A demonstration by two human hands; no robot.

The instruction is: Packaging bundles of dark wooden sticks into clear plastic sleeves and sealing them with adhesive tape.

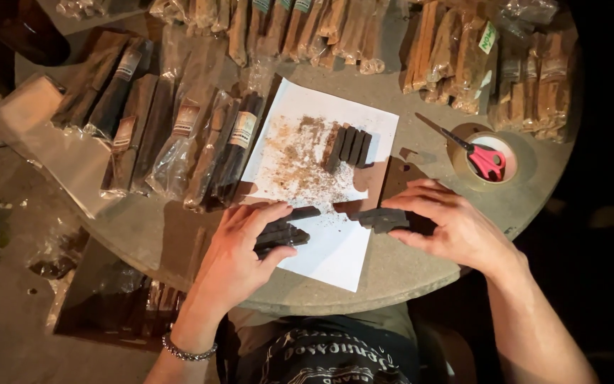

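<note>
The left hand (239, 245) lies palm down near the front edge of the round counter (392, 274), its fingers curled over a small bundle of dark wooden sticks (289, 231), with the forefinger stretched along the top stick and the thumb tucked under the bundle, so the hand is grasping it. That bundle rests on the lower part of a white sheet of paper (335, 249). The left forearm comes up from the lower edge of the view, and a beaded bracelet (188, 350) sits at the wrist. The right hand (449, 220) is bent at the wrist and turned inward, its fingers arched and closed around a second dark stick bundle (385, 219), which it holds just off the right edge of the paper, a little apart from the bundle in the left hand. The right forearm runs down to the lower right corner. On the upper part of the paper lies a scatter of brown sawdust (296, 160), and just beside it a short row of dark blocks (349, 147) lying side by side. To the left of the paper, clear bags of dark sticks (179, 128) lie in a row. Along the far edge and right side lie bags of pale sticks (463, 57). Red-handled scissors (479, 156) rest across a roll of tape (527, 160) near the right hand.
</note>
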